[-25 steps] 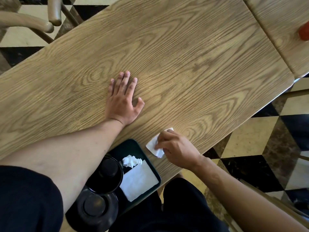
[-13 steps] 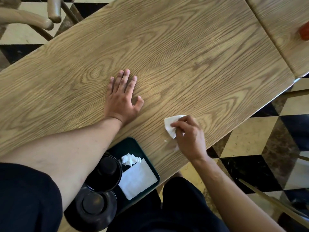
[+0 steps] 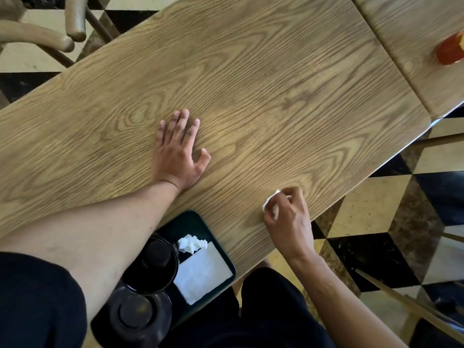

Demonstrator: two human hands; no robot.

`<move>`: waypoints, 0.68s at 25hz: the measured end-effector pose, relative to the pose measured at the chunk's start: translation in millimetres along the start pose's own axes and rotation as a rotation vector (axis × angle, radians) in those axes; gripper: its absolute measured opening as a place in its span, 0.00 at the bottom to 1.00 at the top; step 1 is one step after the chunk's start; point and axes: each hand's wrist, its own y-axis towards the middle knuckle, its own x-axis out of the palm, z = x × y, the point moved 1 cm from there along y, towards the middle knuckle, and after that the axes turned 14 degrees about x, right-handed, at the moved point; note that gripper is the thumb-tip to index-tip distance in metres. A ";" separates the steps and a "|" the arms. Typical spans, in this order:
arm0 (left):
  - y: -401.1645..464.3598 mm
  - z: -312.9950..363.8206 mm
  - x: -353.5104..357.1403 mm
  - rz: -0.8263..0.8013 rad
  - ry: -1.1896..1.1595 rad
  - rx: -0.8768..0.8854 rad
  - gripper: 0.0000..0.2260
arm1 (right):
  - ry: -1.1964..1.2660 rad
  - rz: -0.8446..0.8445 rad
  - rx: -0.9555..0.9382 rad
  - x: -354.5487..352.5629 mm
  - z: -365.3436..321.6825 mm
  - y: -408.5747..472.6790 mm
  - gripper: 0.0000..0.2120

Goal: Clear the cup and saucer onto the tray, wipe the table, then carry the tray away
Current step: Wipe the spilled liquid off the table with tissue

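My left hand (image 3: 177, 151) lies flat, fingers spread, on the wooden table (image 3: 263, 79). My right hand (image 3: 288, 217) holds a white napkin (image 3: 270, 203) bunched under its fingers, pressed on the table near the front edge. A dark green tray (image 3: 200, 222) sits at the table's near edge, partly under my left forearm. On it stand a black cup (image 3: 155, 264), a black saucer (image 3: 140, 315), a crumpled tissue (image 3: 192, 243) and a flat white napkin (image 3: 203, 272).
A second wooden table (image 3: 414, 33) abuts at the upper right, with a red bottle (image 3: 449, 50) on it. Wooden chair arms (image 3: 50, 33) stand at the upper left. Checkered floor tiles (image 3: 376, 209) lie to the right, past the table edge.
My right hand has slid the napkin rightwards along the table's front edge, wiping. My left hand has stayed put on the table.
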 end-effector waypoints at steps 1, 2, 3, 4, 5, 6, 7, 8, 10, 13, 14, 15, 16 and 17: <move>0.0 -0.2 -0.2 -0.002 -0.006 0.000 0.31 | 0.035 0.011 0.050 -1.4 -2.4 2.6 0.04; -0.1 -0.1 -0.5 -0.002 -0.012 0.001 0.31 | 0.096 0.021 0.094 -5.9 -5.4 6.4 0.07; -0.4 0.2 -0.7 -0.001 -0.015 0.001 0.31 | 0.183 0.018 0.140 -12.5 -8.6 11.0 0.10; -0.5 0.7 -0.9 0.000 -0.014 0.001 0.31 | 0.299 -0.023 0.198 -20.8 -11.7 15.2 0.12; -0.4 1.0 -1.0 -0.001 -0.011 0.001 0.31 | 0.441 -0.122 0.255 -29.1 -14.4 17.4 0.13; -0.3 1.4 -0.9 -0.005 -0.008 0.000 0.31 | 0.589 -0.283 0.314 -35.1 -17.3 16.1 0.14; -0.3 1.4 -1.1 -0.008 -0.008 -0.001 0.31 | 0.666 -0.459 0.350 -37.0 -20.3 10.3 0.13; -0.3 1.4 -1.3 -0.010 -0.008 -0.003 0.31 | 0.654 -0.605 0.352 -35.8 -22.7 0.9 0.13; -0.3 1.5 -2.0 -0.009 -0.006 0.000 0.31 | 0.445 -0.710 0.233 -21.6 -16.9 -21.0 0.11; -0.6 1.6 -2.4 -0.009 -0.008 0.000 0.30 | 0.130 -0.499 -0.068 -0.2 4.8 -38.0 0.13; -0.4 1.8 -2.6 -0.011 -0.010 -0.001 0.30 | 0.090 -0.383 -0.128 2.3 12.5 -37.2 0.12; 0.0 1.9 -2.8 -0.013 -0.011 -0.001 0.30 | 0.063 -0.262 -0.158 2.0 19.3 -34.6 0.12; 0.1 1.9 -2.6 -0.013 -0.009 -0.001 0.30 | 0.035 -0.139 -0.162 0.7 25.9 -30.5 0.11; 0.2 1.7 -2.4 -0.011 -0.007 0.001 0.30 | -0.007 -0.029 -0.149 -2.2 31.4 -25.2 0.09</move>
